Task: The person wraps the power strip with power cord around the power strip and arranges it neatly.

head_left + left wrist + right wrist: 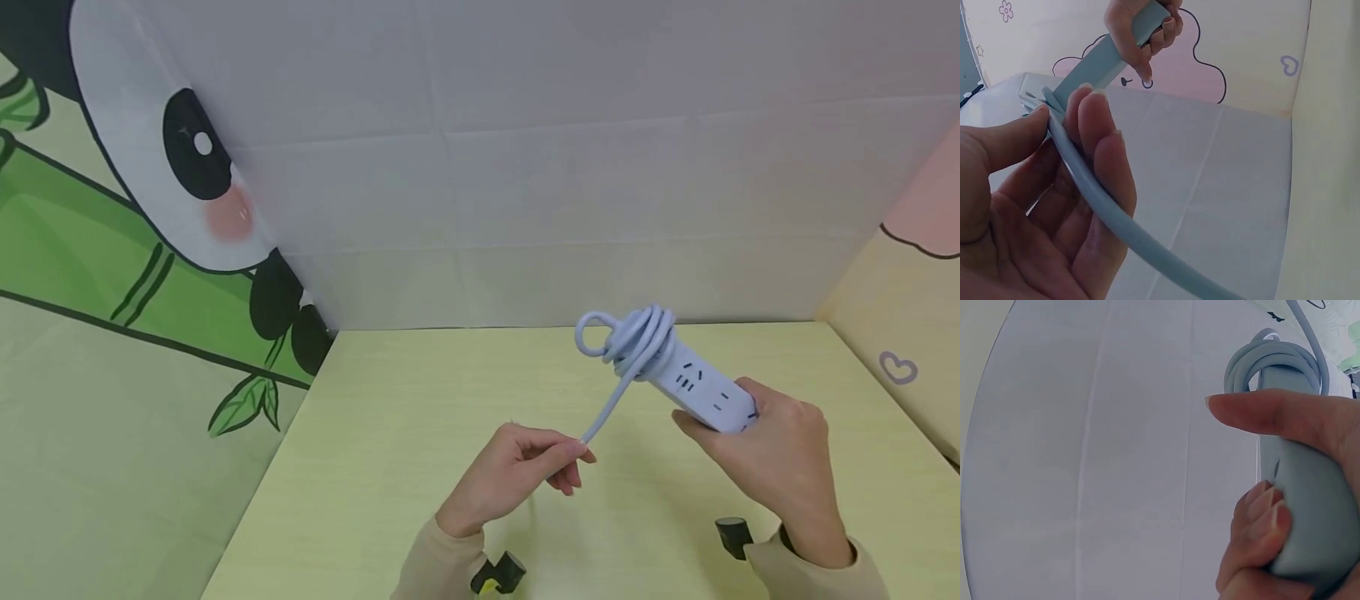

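A white power strip [703, 385] is held up over the table, tilted, its socket face toward the head camera. My right hand [787, 450] grips its lower end, thumb on one side and fingers curled round the other, as the right wrist view shows. Several turns of the strip's cord [643, 340] are wound round the far end, with one small loop sticking out to the left. From these turns a length of cord runs down to my left hand [517, 471], which pinches it between thumb and fingers. In the left wrist view the cord [1116, 222] crosses the fingers and leaves the frame at the bottom.
Below the hands lies a pale yellow table [390, 392]. A white wall covering [525, 192] rises at its back edge. Printed cloth stands on the left [150, 400] and a pale printed panel [892, 317] on the right. Dark devices [733, 535] sit at both wrists.
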Tool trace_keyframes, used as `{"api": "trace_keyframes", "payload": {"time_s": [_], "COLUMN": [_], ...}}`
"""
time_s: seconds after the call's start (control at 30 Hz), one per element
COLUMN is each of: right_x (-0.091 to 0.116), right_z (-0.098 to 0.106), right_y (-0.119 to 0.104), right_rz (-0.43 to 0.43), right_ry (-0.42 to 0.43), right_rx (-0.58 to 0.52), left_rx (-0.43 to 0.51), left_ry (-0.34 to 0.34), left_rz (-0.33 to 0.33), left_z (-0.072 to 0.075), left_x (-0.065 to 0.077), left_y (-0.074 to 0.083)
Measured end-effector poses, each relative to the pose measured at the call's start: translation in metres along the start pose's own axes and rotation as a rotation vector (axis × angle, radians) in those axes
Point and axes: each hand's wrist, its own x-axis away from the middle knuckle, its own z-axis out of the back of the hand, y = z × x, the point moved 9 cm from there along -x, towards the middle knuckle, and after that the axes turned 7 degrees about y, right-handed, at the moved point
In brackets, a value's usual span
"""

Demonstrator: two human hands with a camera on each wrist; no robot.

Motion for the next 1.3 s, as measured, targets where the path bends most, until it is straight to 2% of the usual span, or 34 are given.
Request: {"api": "trace_keyframes", "payload": {"time_s": [0.2, 0.47, 0.7, 0.93, 1.07, 1.3], "right_x": [-0.002, -0.004, -0.005, -0.005, -0.004, -0.004], "right_z": [-0.002, -0.003, -0.010, -0.016, -0.019, -0.025], "right_y": [0.002, 0.005, 0.009, 0.009, 0.009, 0.011], "right_rz": [-0.014, -0.030, -0.065, -0.061, -0.060, -0.064], "right_ry": [-0.001, 0.029, -0.063, -0.137, -0.174, -0.254], "right_rx": [-0.022, -0.054, -0.063, -0.102, -0.122, -0.175], "left_rx": [0.010, 0.007, -0.019, -0.007, -0.044, -0.133], "left_ry": [0.004, -0.025, -0.044, -0.052, -0.024, 0.027], "left_rz": [0.019, 0.007, 0.023, 0.000, 0.011, 0.067], "left_z": [-0.001, -0.004, -0.002, 0.001, 0.006, 0.013], "left_x": [-0.003, -0.007, -0.012, -0.015, -0.017, -0.022], "left_y": [-0.004, -0.005, -0.010, -0.010, -0.014, -0.026]}}
